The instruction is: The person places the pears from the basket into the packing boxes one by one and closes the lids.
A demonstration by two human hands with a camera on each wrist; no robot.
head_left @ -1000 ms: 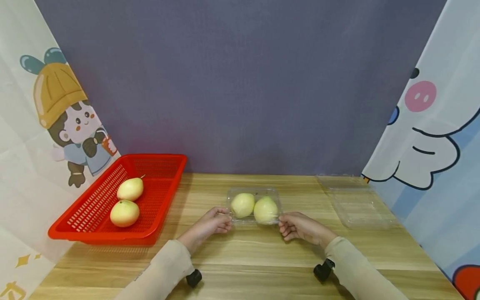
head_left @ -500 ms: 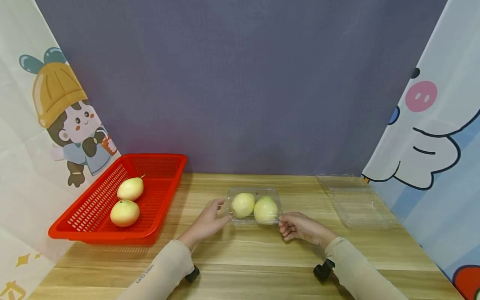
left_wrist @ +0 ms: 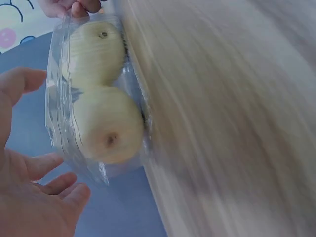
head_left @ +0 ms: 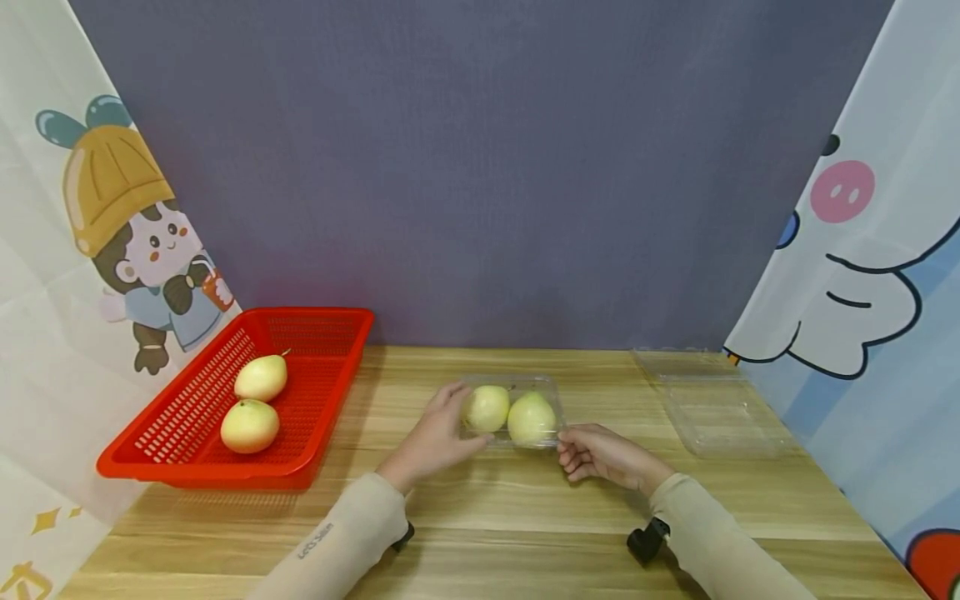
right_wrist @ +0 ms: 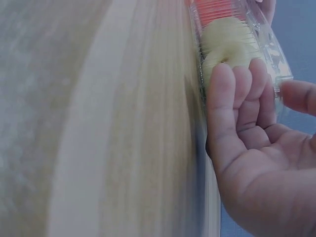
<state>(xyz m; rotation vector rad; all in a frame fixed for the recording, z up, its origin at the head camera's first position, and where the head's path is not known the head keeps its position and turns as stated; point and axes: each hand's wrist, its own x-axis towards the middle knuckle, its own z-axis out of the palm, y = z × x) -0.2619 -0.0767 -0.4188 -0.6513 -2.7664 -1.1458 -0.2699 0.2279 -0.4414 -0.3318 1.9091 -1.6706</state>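
A clear plastic clamshell box (head_left: pixel 551 385) lies on the table in the head view, its lid down over two pale yellow pears (head_left: pixel 532 419). My left hand (head_left: pixel 438 437) is at the box's left end, fingers spread and thumb apart. In the left wrist view its fingertips (left_wrist: pixel 76 195) are right by the box's edge and nothing is between them. My right hand (head_left: pixel 603 454) pinches the box's front right corner with thumb and fingers. In the right wrist view the thumb (right_wrist: pixel 298 96) lies at the lid's edge, and the curled fingers partly hide the nearer pear.
To the left stands a red slotted basket (head_left: pixel 225 473) with two more pears (head_left: pixel 250 427) in it. An open clear plastic box (head_left: pixel 723 421) lies at the back right of the wooden table (head_left: pixel 487 533). A grey backdrop (head_left: pixel 480 167) rises behind the table.
My left hand has let go of the box's front left corner, opened its fingers and moved right and slightly up around the left end. The right hand and the box have stayed put.
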